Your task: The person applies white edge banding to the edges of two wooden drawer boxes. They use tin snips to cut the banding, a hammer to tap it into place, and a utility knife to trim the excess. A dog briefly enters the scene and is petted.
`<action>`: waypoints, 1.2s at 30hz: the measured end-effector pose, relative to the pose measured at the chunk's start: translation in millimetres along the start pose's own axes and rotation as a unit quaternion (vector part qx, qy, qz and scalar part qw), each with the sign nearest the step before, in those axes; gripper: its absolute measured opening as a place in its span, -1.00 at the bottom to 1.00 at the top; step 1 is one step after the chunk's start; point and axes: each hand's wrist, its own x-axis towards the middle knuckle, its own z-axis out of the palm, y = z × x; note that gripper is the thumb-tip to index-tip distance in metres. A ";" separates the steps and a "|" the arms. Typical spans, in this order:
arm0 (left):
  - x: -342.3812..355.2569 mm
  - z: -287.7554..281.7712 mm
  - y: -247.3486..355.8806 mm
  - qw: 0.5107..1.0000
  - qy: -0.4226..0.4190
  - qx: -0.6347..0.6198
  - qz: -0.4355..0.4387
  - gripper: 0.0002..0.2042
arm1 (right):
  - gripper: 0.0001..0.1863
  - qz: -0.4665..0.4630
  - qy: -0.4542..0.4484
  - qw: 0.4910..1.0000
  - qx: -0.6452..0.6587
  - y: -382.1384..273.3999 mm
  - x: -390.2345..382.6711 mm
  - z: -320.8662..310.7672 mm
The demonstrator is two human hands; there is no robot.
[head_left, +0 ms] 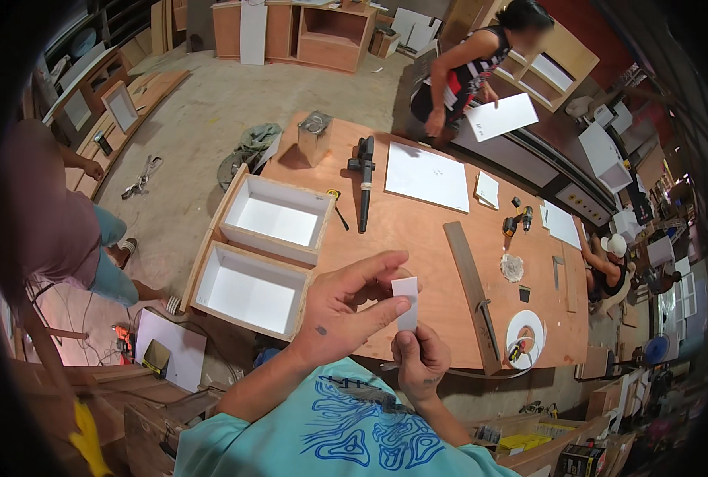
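A small white strip [406, 306] is held upright in front of me. My left hand [354, 310] is closed on it, thumb across its face and forefinger raised behind it. My right hand [419, 362] pinches its lower end from below. Just beyond my hands is the plywood table [402, 254]. Two wooden drawer boxes with white interiors [273, 208] lie left of my hands. A dark wooden bar [461, 270] lies to their right, beside a roll of white banding [525, 330].
A black tool [363, 187], metal can [313, 143], drill [517, 222] and white panel [425, 179] lie on the table. A co-worker [461, 87] holds a board at the back. Another person [60, 207] stands left; another [607, 274] works at the right end. Cables cross the left floor.
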 end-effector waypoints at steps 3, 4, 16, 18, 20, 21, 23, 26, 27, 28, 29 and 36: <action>-8.7 -0.9 6.2 0.999 -0.005 0.041 0.032 -0.55 | -0.86 -0.005 0.001 1.000 0.010 0.8 -1.5 3.5; -11.2 -1.1 8.2 0.998 -0.007 0.052 0.033 -0.55 | -0.86 -0.005 0.001 1.000 0.015 1.0 -2.6 3.8; -33.6 -47.9 -15.5 0.970 0.215 -0.039 -0.110 -0.81 | -0.82 0.144 -0.151 0.978 -0.007 5.5 -8.8 17.7; -50.4 -83.2 -44.5 0.948 0.291 -0.079 -0.103 -0.81 | -0.80 0.195 -0.227 0.954 -0.021 23.1 -2.5 17.9; -66.9 -121.9 -66.1 0.917 0.378 -0.080 -0.102 -0.80 | -0.78 0.245 -0.296 0.919 -0.084 58.3 2.9 21.5; -79.5 -143.5 -81.4 0.900 0.414 -0.082 -0.111 -0.80 | -0.77 0.272 -0.316 0.901 -0.123 70.6 7.9 25.6; -114.1 -180.3 -118.8 0.861 0.483 -0.091 -0.131 -0.80 | -0.75 0.323 -0.348 0.855 -0.206 94.9 13.3 37.4; -156.7 -229.2 -156.9 0.794 0.558 -0.180 -0.157 -0.78 | -0.77 0.309 -0.411 0.817 -0.260 144.7 10.3 76.5; -169.5 -248.0 -171.0 0.776 0.580 -0.203 -0.142 -0.79 | -0.76 0.260 -0.426 0.825 -0.265 162.7 6.9 94.4; -181.6 -267.9 -184.8 0.758 0.599 -0.225 -0.129 -0.81 | -0.76 0.211 -0.438 0.831 -0.269 181.2 1.0 115.7; -190.8 -287.0 -200.0 0.742 0.612 -0.246 -0.118 -0.82 | -0.75 0.162 -0.443 0.839 -0.273 199.6 -6.3 132.9; -230.0 -431.8 -251.8 0.660 0.721 -0.114 -0.177 -0.72 | -0.70 0.112 -0.461 0.818 -0.325 310.8 -46.6 269.8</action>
